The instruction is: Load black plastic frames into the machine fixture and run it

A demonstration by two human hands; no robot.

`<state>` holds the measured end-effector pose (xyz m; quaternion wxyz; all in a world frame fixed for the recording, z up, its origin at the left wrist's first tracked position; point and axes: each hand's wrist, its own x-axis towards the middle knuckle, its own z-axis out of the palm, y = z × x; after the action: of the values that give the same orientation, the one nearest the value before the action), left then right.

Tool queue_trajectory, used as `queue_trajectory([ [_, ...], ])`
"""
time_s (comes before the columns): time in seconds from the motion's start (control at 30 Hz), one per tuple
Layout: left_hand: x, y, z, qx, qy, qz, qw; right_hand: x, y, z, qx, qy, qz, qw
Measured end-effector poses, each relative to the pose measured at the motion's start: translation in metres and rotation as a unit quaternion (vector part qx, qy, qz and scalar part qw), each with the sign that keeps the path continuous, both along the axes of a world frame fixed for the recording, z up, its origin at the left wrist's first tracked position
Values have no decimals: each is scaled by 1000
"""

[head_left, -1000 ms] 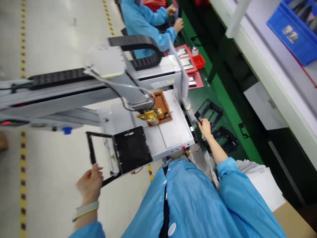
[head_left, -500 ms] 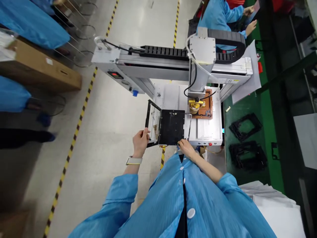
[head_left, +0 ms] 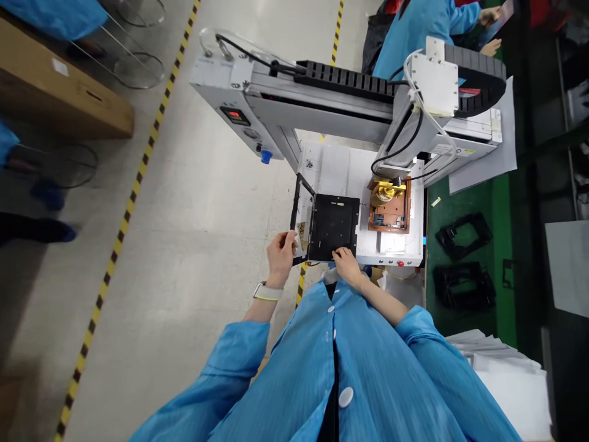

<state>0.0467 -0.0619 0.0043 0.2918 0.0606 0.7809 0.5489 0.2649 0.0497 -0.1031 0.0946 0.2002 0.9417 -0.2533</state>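
While the left hand (head_left: 280, 256) is clamped on the open black frame (head_left: 295, 201), the right hand (head_left: 346, 265) touches the black plate (head_left: 333, 222) near its front edge, its grip impossible to tell.

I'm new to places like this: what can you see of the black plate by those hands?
The black plate is flat, roughly square and dark all over except a pale strip near its far edge; metal or plastic, I can't tell. A slim black frame, apparently hinged, tilts open along its left side. The plate lies on the white bed, left of the brown tray. The left hand pinches the frame; the right hand touches the plate's near edge.
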Motion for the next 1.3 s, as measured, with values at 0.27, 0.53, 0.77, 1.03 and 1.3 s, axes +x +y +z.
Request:
queue_trajectory([
  [0.27, 51, 41, -32, 18, -17, -119, 993, 24, -32, 14, -33, -7, 19, 999],
  [0.53, 98, 117, -61, -281, 103, -271, 915, 122, -27, 51, -66, 32, -245, 967],
  [0.77, 101, 131, -83, -397, 193, -357, 823, 335, -53, 132, 118, 147, -671, 717],
  [1.03, 188, 155, -84, -254, 269, -474, 799, 549, -156, 158, 181, -83, -942, 270],
  [1.3, 375, 156, -55, -96, 165, -703, 685, 574, -184, 128, 69, -50, -962, 258],
])
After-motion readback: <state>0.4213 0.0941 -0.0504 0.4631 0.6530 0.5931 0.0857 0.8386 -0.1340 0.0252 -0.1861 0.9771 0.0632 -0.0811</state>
